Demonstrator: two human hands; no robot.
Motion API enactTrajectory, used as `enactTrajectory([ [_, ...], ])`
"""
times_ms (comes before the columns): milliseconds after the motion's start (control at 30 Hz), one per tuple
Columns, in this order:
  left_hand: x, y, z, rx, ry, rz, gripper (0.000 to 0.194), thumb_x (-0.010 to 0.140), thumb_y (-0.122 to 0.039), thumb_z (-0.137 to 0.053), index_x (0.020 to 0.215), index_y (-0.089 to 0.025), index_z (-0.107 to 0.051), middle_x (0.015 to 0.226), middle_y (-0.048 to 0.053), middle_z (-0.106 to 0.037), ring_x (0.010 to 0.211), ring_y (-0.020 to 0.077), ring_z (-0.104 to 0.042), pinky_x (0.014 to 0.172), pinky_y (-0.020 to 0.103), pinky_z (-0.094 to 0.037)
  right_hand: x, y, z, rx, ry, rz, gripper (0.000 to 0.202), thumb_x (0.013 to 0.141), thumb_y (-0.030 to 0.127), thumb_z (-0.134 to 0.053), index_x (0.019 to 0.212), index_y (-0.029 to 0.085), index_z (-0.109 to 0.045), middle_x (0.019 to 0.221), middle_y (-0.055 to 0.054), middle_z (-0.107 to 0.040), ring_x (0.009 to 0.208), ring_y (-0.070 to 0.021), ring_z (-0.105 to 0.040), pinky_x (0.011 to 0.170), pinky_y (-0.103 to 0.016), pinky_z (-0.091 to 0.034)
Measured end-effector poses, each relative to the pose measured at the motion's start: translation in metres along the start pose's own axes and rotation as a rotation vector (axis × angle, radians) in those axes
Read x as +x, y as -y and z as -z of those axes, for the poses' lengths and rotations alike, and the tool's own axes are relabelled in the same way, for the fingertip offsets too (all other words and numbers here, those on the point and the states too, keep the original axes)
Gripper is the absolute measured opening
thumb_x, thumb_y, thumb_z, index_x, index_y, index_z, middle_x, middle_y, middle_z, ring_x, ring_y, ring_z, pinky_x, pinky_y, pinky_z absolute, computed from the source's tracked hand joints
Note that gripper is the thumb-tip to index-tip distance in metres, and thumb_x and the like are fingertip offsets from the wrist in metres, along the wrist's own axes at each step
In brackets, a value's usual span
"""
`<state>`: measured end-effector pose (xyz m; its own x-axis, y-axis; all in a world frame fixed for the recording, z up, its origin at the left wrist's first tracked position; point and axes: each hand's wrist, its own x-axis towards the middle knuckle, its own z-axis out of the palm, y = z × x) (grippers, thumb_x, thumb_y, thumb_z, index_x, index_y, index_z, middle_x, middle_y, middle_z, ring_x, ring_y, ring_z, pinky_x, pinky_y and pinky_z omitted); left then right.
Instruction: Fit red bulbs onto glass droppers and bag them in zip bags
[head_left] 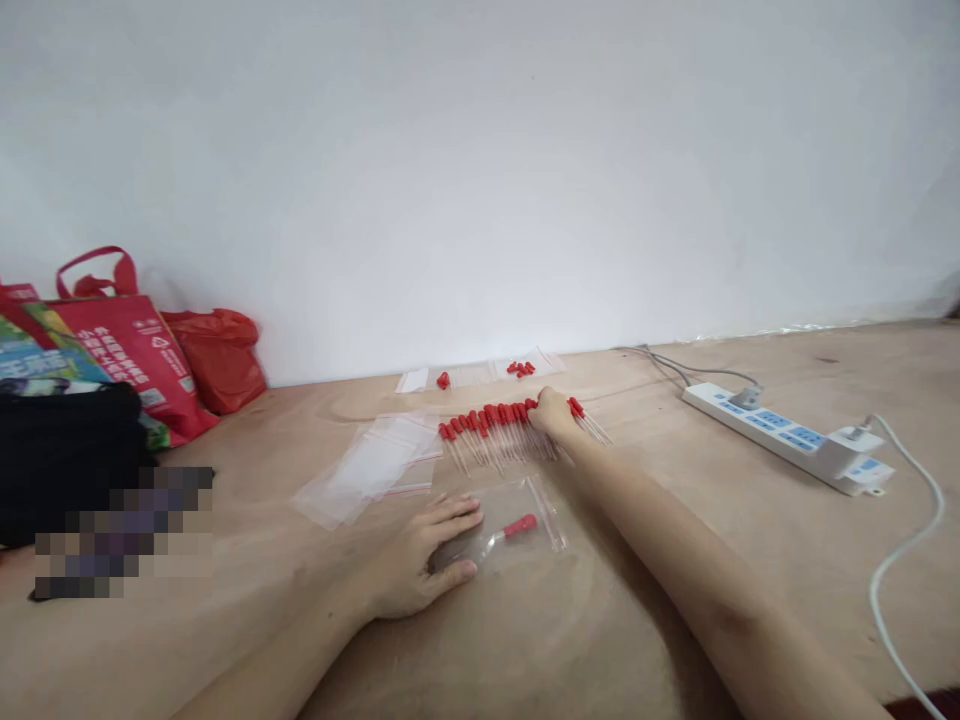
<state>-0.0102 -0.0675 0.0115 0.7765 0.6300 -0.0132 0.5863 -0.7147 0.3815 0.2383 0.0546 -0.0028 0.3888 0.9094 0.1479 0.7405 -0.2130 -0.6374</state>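
Note:
A row of droppers [491,415] with red rubber bulbs and thin clear tubes lies across the wooden table, bulbs toward the wall. My right hand [553,415] reaches into the right part of this row, its fingers closed at a dropper's red bulb; the fingertips are partly hidden. Nearer to me, a clear zip bag [551,515] lies flat with a red-bulbed dropper [520,526] inside. My left hand [420,560] rests with fingers spread on the bag's left end. Several clear zip bags [375,460] overlap in a loose pile left of the row.
By the wall lie more clear bags [412,381] with small red bulbs [520,369] on or in them. A white power strip [772,435] with plugs and cables sits at right. Red bags [217,355] and a black cloth item [67,460] occupy the left side.

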Motion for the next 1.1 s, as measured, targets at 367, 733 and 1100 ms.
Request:
enactTrajectory([
  [367,0.003,0.005,-0.004,-0.018,-0.014,-0.019,0.049,0.081,-0.045,-0.045,0.125,-0.024,-0.040,0.133,0.004,-0.039,0.124,0.0222,-0.031,0.104,0.045,-0.021,-0.012,-0.020,0.051,0.424,0.106,0.005,0.014,0.073,0.025,-0.049,0.068,0.013,-0.055,0.053,-0.001,-0.052,0.051,-0.0114,-0.050,0.048,-0.022,-0.036],
  [733,0.004,-0.002,0.000,0.022,0.007,0.029,0.051,0.081,-0.044,-0.044,0.126,-0.019,-0.040,0.134,0.007,-0.037,0.124,0.0229,-0.030,0.102,0.044,-0.024,-0.084,-0.063,0.040,1.054,0.030,-0.040,0.047,0.059,0.033,-0.061,0.097,0.022,-0.035,0.056,0.009,-0.050,0.045,-0.0096,-0.050,0.044,-0.022,-0.041],
  [1100,0.003,-0.002,-0.001,-0.008,-0.047,0.014,0.054,0.081,-0.042,-0.046,0.130,-0.025,-0.032,0.133,0.004,-0.038,0.122,0.0238,-0.033,0.101,0.046,-0.025,-0.113,-0.046,0.026,1.192,0.244,-0.100,0.037,0.062,0.037,-0.059,0.085,0.022,-0.036,0.059,0.006,-0.054,0.051,-0.0107,-0.055,0.052,-0.025,-0.044],
])
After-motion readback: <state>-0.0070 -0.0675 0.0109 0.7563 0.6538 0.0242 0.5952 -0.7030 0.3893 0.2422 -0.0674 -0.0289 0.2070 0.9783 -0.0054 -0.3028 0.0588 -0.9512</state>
